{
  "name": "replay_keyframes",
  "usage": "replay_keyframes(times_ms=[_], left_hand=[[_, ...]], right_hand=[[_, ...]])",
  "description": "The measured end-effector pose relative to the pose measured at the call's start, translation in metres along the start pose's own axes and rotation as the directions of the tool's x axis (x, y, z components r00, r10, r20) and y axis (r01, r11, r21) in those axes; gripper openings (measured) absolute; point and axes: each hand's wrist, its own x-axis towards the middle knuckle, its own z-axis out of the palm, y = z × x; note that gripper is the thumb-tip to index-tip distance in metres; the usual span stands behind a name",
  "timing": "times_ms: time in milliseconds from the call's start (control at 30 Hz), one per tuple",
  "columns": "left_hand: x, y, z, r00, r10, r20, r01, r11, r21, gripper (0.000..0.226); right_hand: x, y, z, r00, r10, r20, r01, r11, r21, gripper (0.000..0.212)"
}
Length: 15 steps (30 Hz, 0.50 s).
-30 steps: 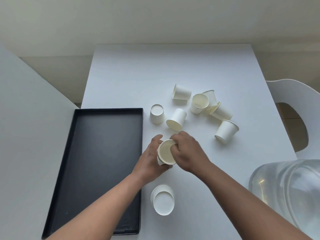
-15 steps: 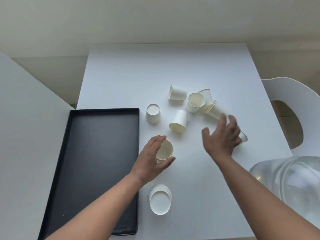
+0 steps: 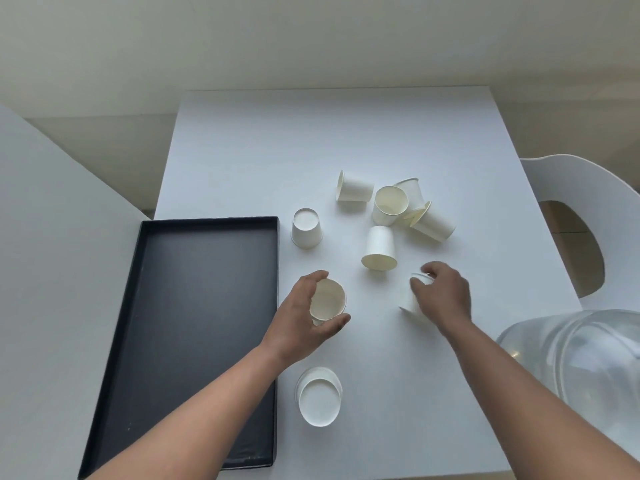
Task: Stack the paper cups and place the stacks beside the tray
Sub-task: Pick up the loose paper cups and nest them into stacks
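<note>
Since 0.5 s ago the right hand (image 3: 441,294) has come back toward the near side from the far-right cup, and now has a loose cup (image 3: 414,299) in its curled fingers; that cup is blurred and mostly hidden, so its tilt can't be read. The left hand (image 3: 304,317) hasn't shifted: thumb and fingers wrapped round the held stack (image 3: 327,301), mouth facing up and toward the camera, just right of the tray (image 3: 207,221).

Key relation: loose cup lies to the right of the stack w/ a bare gap of table (image 3: 346,133) between, roughly level near/far. Next move is probably a leftward carry, base-first into the stack's open mouth, so the cup's axis needs lining up w/ the stack's.

Finished stack (image 3: 318,396) stands base-up near the camera, beside the tray. Remaining cups (image 3: 389,204) lie scattered farther off, nearer the right hand than the left; one upside-down cup (image 3: 306,228) sits just right of the tray's far corner.
</note>
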Motion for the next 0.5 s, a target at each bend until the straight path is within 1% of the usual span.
replay_keyframes(times_ms=[67, 133, 167, 233, 267, 300, 367, 433, 500], left_hand=[[0.0, 0.0, 0.001, 0.999, -0.034, 0.002, 0.034, 0.999, -0.023, 0.084], [0.0, -0.001, 0.002, 0.999, -0.047, 0.006, 0.047, 0.998, -0.04, 0.084], [0.0, -0.001, 0.003, 0.999, -0.048, 0.009, 0.049, 0.998, -0.046, 0.084], [0.0, 0.0, 0.003, 0.999, -0.048, 0.014, 0.049, 0.997, -0.062, 0.084], [0.001, 0.0, 0.002, 0.999, -0.049, 0.015, 0.05, 0.996, -0.075, 0.083], [0.001, 0.001, 0.002, 0.999, -0.051, 0.017, 0.052, 0.995, -0.09, 0.083], [0.0, 0.002, 0.001, 0.998, -0.059, 0.02, 0.061, 0.99, -0.126, 0.083], [-0.001, 0.004, 0.001, 0.998, -0.061, 0.017, 0.063, 0.985, -0.163, 0.084], [-0.003, 0.005, 0.001, 0.998, -0.057, -0.001, 0.056, 0.98, -0.19, 0.085]], right_hand=[[-0.015, -0.012, 0.002, 0.996, -0.064, 0.068, 0.052, 0.985, 0.165, 0.008], [-0.028, -0.025, 0.002, 0.98, -0.174, 0.1, 0.134, 0.939, 0.317, 0.009], [-0.035, -0.031, 0.002, 0.965, -0.248, 0.089, 0.195, 0.901, 0.388, 0.01], [-0.048, -0.044, -0.001, 0.908, -0.419, 0.002, 0.363, 0.79, 0.494, 0.015], [-0.055, -0.051, -0.004, 0.862, -0.504, -0.058, 0.459, 0.728, 0.509, 0.019], [-0.06, -0.057, -0.006, 0.804, -0.585, -0.107, 0.555, 0.673, 0.489, 0.02], [-0.071, -0.067, -0.008, 0.655, -0.741, -0.147, 0.73, 0.571, 0.375, 0.018], [-0.079, -0.073, -0.004, 0.504, -0.859, -0.087, 0.843, 0.467, 0.266, 0.016], [-0.083, -0.074, 0.003, 0.372, -0.928, 0.019, 0.915, 0.37, 0.163, 0.018]])
